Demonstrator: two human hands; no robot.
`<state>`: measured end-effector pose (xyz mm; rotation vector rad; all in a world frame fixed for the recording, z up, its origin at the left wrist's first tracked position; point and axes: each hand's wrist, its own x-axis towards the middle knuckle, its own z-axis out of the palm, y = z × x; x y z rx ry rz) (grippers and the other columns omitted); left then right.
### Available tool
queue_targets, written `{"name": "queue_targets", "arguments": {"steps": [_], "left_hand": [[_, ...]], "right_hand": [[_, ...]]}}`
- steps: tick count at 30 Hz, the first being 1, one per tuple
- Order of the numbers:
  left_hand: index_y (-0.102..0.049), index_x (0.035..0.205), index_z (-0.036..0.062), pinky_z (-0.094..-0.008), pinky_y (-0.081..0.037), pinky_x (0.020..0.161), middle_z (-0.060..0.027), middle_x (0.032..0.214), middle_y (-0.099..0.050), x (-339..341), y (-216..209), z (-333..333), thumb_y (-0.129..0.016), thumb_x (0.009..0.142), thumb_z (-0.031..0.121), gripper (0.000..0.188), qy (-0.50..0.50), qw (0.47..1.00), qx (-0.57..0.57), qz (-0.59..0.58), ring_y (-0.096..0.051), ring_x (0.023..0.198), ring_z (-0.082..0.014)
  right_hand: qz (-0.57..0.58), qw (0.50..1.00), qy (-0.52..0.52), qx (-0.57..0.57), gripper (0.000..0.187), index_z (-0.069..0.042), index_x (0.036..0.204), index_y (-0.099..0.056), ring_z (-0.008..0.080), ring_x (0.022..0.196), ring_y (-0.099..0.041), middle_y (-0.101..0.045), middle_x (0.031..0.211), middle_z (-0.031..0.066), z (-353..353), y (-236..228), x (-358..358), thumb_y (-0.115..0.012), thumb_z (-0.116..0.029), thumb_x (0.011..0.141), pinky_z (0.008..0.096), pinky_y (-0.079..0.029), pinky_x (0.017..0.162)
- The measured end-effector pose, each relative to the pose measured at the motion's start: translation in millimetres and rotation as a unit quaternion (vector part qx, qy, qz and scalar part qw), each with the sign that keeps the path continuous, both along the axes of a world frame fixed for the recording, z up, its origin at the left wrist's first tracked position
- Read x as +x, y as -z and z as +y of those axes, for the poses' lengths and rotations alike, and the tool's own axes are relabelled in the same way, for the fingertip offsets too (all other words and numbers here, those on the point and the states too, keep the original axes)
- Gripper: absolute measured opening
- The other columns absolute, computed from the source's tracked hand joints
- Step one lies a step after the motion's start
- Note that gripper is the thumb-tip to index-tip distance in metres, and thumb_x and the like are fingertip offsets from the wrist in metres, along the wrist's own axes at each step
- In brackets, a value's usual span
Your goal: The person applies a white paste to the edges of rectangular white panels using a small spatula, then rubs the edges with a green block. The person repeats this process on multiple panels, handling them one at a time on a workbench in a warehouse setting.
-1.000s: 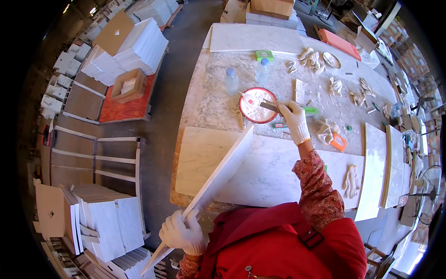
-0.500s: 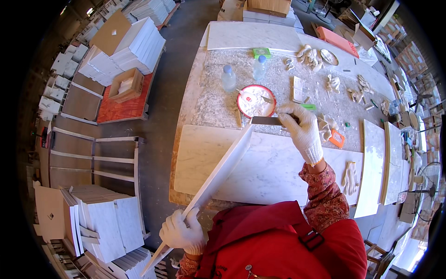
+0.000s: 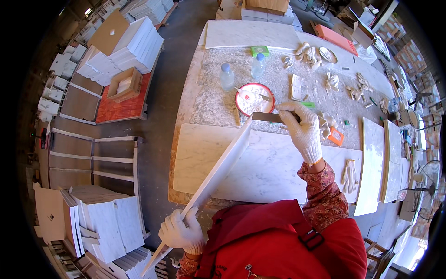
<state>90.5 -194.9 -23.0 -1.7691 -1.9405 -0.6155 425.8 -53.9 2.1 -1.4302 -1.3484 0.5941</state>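
Note:
My left hand point(image 3: 182, 231), in a white knit glove, grips a long white marble slab point(image 3: 218, 167) tilted up on its narrow edge. The slab slants from low left toward the table's middle. In my gloved right hand point(image 3: 302, 128) is a flat metal scraper blade point(image 3: 265, 117), its tip touching the slab's far upper corner. Just behind that corner stands a red-rimmed bowl point(image 3: 273, 103) of white paste with a tool lying in it. Beneath the raised slab, a larger grey-veined marble slab point(image 3: 274, 172) lies flat on the table.
Two plastic bottles point(image 3: 226, 78) stand left of the bowl on the dusty worktable point(image 3: 204, 93). Used gloves point(image 3: 309, 55), an orange box point(image 3: 336, 136) and narrow marble strips point(image 3: 371, 162) lie to the right. A metal rack point(image 3: 116, 158) and stacked slabs point(image 3: 109, 223) occupy the left floor.
The scraper blade has turned slightly at the slab's corner, showing more of its flat face. My left hand keeps its hold, and the slab stays nearly where it was.

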Motion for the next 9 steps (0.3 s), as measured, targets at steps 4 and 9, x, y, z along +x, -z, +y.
{"name": "queue_targets", "arguments": {"steps": [4,9], "left_hand": [[-0.066,0.088,0.0132,-0.0400,-0.038,0.063,-0.0022,0.073,-0.059,-2.4,-0.8,-2.0,-0.078,0.082,0.046,0.035,0.005,0.999,-0.033,0.012,-0.056,0.065,-0.0267],[-0.066,0.088,0.0138,-0.0401,-0.038,0.063,-0.0017,0.073,-0.059,-4.2,1.7,-2.4,-0.079,0.080,0.048,0.037,0.003,1.000,-0.026,0.012,-0.056,0.064,-0.0266]], "right_hand": [[-0.006,1.000,-0.012,-0.004,0.013,0.000,0.103,-0.074,0.0117,0.082,-0.067,-0.073,0.093,0.0091,-0.8,-0.3,-0.5,-0.067,-0.005,0.094,0.0268,-0.054,0.075],[0.012,1.000,0.011,-0.020,0.014,-0.001,0.105,-0.074,0.0128,0.085,-0.069,-0.075,0.097,0.0116,0.8,0.5,2.5,-0.068,-0.006,0.094,0.0253,-0.053,0.076]]}}
